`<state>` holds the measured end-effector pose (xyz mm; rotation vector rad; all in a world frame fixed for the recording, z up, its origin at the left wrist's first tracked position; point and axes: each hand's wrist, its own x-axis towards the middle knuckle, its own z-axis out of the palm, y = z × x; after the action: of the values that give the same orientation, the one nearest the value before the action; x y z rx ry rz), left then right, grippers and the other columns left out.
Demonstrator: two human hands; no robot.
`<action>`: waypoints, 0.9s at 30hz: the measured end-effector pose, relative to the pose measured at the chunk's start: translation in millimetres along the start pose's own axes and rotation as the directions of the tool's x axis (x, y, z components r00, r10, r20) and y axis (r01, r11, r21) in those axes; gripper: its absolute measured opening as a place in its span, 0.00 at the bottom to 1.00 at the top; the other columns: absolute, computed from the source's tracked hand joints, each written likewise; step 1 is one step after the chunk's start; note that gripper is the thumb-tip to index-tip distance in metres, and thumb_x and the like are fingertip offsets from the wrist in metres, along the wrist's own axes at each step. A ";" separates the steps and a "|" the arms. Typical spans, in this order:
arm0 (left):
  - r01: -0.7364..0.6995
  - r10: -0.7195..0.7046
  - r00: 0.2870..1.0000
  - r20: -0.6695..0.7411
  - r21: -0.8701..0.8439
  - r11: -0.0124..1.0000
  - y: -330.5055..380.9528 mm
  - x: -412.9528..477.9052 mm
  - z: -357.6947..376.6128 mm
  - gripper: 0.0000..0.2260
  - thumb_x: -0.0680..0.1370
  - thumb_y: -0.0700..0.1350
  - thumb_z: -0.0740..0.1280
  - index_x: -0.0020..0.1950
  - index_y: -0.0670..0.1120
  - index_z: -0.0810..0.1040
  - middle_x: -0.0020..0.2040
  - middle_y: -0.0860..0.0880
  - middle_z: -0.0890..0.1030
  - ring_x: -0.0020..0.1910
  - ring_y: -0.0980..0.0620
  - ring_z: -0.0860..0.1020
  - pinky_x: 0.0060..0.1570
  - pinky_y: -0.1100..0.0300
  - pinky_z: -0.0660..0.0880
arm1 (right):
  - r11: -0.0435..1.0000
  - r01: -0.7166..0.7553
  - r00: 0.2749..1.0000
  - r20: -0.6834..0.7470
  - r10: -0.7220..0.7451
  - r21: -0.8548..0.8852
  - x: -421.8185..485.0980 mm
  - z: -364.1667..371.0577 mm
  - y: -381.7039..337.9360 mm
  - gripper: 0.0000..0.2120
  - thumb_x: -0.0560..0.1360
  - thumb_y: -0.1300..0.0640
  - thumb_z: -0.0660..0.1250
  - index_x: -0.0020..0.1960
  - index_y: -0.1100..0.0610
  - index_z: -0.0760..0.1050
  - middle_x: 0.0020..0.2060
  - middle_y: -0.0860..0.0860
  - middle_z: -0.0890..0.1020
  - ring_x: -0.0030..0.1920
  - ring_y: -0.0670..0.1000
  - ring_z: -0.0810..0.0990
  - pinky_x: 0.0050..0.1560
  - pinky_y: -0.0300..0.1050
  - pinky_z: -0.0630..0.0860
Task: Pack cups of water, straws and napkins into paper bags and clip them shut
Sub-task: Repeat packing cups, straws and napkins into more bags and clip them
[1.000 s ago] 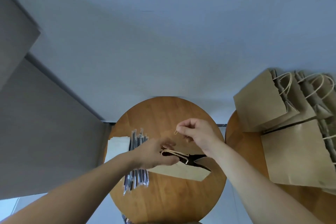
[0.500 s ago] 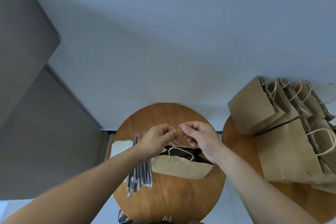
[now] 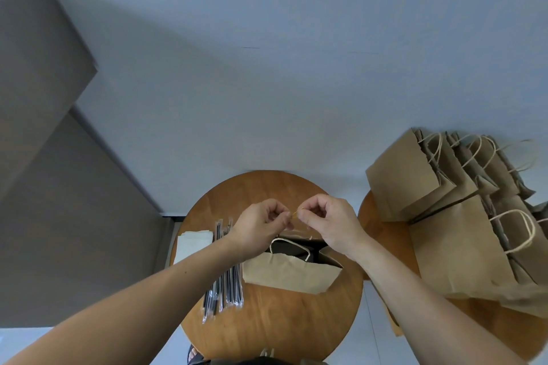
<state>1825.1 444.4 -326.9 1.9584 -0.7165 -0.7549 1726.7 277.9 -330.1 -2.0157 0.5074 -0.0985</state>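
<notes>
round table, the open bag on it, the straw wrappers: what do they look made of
Round table: wood, going by the visible grain, with a smooth satin finish; possibly veneer. Open bag: matte brown kraft paper, lightly creased. Straw wrappers: apparently clear glossy plastic film, glinting, dark straws showing through.

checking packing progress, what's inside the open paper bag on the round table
Only darkness shows inside the open paper bag, one handle loop across its mouth. The left hand and right hand cover its far edge; contents cannot be told.

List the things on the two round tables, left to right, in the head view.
Stack of white paper napkins → bundle of black straws in clear wrappers → open brown paper bag → pile of brown paper bags with handles.
</notes>
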 end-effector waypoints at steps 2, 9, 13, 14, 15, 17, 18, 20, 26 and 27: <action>0.000 0.003 0.999 -0.038 0.074 0.997 -11.5 3.0 -0.5 0.02 0.80 0.48 0.67 0.51 0.51 0.78 0.47 0.56 0.83 0.45 0.59 0.79 0.45 0.63 0.76 | 1.000 -0.011 0.998 -0.069 0.010 -0.016 -2.1 -3.8 5.2 0.04 0.72 0.45 0.70 0.41 0.44 0.80 0.38 0.40 0.83 0.40 0.44 0.81 0.42 0.43 0.79; -0.165 0.001 0.946 0.326 0.478 0.863 -55.9 3.2 -3.2 0.39 0.67 0.59 0.67 0.77 0.54 0.60 0.72 0.54 0.70 0.69 0.54 0.66 0.71 0.52 0.64 | 0.994 -0.010 1.000 0.016 0.008 0.113 -26.9 7.0 6.2 0.06 0.71 0.56 0.73 0.40 0.46 0.78 0.34 0.47 0.84 0.35 0.46 0.82 0.37 0.40 0.76; -0.174 0.117 0.980 0.161 0.414 0.893 -57.6 7.1 -3.6 0.27 0.72 0.50 0.65 0.72 0.56 0.69 0.64 0.55 0.77 0.62 0.56 0.70 0.66 0.51 0.64 | 0.997 0.012 0.961 0.276 -0.034 0.082 -50.3 16.5 0.3 0.04 0.71 0.54 0.72 0.41 0.46 0.78 0.38 0.45 0.83 0.39 0.45 0.81 0.39 0.37 0.77; -0.195 0.134 0.977 0.164 0.449 0.872 -58.5 8.3 -5.9 0.26 0.72 0.48 0.65 0.71 0.56 0.70 0.65 0.55 0.77 0.63 0.56 0.70 0.68 0.51 0.62 | 1.000 0.015 0.927 0.376 -0.017 0.007 -56.1 18.4 0.7 0.04 0.72 0.52 0.71 0.41 0.43 0.77 0.39 0.44 0.82 0.42 0.45 0.81 0.41 0.37 0.77; -0.224 0.138 0.969 0.205 0.495 0.839 -60.5 9.6 -8.2 0.28 0.71 0.46 0.64 0.72 0.55 0.70 0.66 0.54 0.76 0.65 0.55 0.69 0.71 0.50 0.59 | 0.996 0.033 0.884 0.467 0.010 -0.083 -61.0 21.1 2.9 0.04 0.72 0.50 0.70 0.41 0.41 0.76 0.41 0.43 0.82 0.43 0.44 0.81 0.42 0.36 0.78; -0.284 0.088 0.934 0.347 0.570 0.771 -63.0 11.7 -10.6 0.34 0.69 0.47 0.65 0.76 0.54 0.64 0.71 0.53 0.72 0.70 0.54 0.66 0.75 0.50 0.53 | 0.967 0.086 0.825 0.562 0.066 -0.240 -68.2 29.0 9.1 0.05 0.73 0.49 0.68 0.41 0.39 0.74 0.42 0.41 0.82 0.45 0.43 0.80 0.44 0.37 0.79; -0.315 0.055 0.909 0.413 0.597 0.737 -63.0 13.8 -9.7 0.37 0.68 0.49 0.66 0.77 0.54 0.60 0.72 0.53 0.71 0.72 0.54 0.65 0.75 0.49 0.51 | 0.949 0.111 0.830 0.553 0.076 -0.296 -69.4 34.2 12.4 0.05 0.74 0.49 0.67 0.41 0.40 0.73 0.42 0.41 0.81 0.44 0.42 0.80 0.45 0.36 0.79; -0.385 0.021 0.867 0.498 0.643 0.662 -63.3 19.1 -2.3 0.39 0.68 0.53 0.69 0.77 0.56 0.58 0.69 0.54 0.73 0.69 0.54 0.68 0.75 0.46 0.54 | 0.933 0.141 0.894 0.448 0.024 -0.332 -66.5 43.8 18.2 0.04 0.76 0.51 0.67 0.44 0.43 0.74 0.41 0.41 0.80 0.43 0.42 0.79 0.45 0.36 0.79; -0.343 0.056 0.913 0.405 0.685 0.642 -65.0 28.9 27.6 0.09 0.76 0.55 0.67 0.55 0.55 0.79 0.49 0.55 0.80 0.48 0.53 0.77 0.56 0.52 0.74 | 0.970 0.022 0.999 0.039 -0.013 -0.243 -42.8 48.3 47.4 0.01 0.75 0.55 0.68 0.46 0.51 0.78 0.43 0.43 0.82 0.46 0.44 0.80 0.49 0.39 0.78; -0.321 0.054 0.921 0.387 0.670 0.670 -66.6 29.7 30.1 0.09 0.77 0.54 0.66 0.55 0.55 0.81 0.50 0.55 0.81 0.48 0.53 0.78 0.52 0.54 0.75 | 0.965 0.008 1.000 0.018 -0.003 -0.262 -40.9 47.4 51.5 0.00 0.75 0.54 0.68 0.46 0.50 0.78 0.42 0.42 0.81 0.46 0.42 0.80 0.47 0.38 0.78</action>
<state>1834.4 435.8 -404.8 2.4126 -1.6152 -0.7448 1686.9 312.6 -391.7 -2.2750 0.5259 -0.0171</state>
